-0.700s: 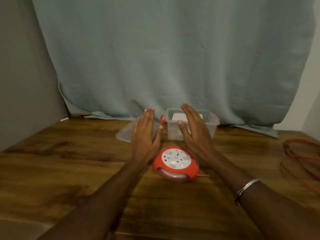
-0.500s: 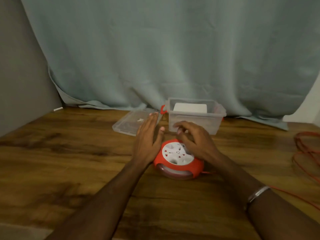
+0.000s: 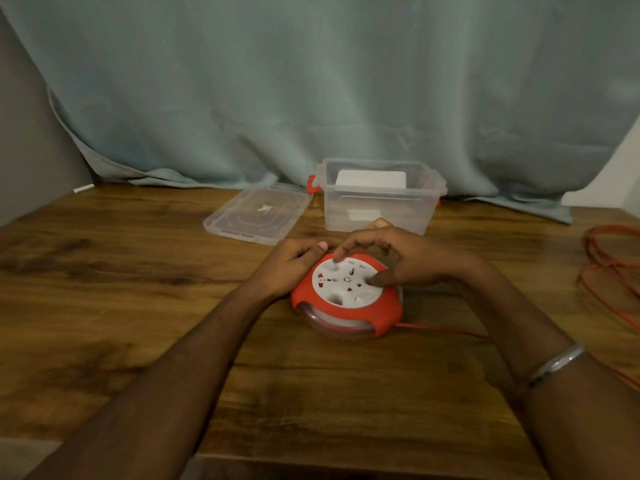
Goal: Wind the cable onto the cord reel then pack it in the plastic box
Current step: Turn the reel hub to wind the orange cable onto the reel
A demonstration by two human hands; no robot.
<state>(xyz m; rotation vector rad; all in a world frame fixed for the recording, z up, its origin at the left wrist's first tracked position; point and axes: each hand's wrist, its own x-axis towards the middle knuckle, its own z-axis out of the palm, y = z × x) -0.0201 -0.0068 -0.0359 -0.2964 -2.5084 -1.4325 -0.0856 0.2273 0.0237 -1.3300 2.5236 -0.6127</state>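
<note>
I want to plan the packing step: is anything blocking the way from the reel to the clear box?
Nothing visible lies between the red and white cord reel and the clear plastic box; its lid is off, but a white object already sits inside.

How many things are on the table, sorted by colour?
Red and white: 1, the cord reel
Red: 1, the cable
Clear plastic: 2, the plastic box and its lid
White: 1, a small stick at the far left edge
Total: 5
</note>
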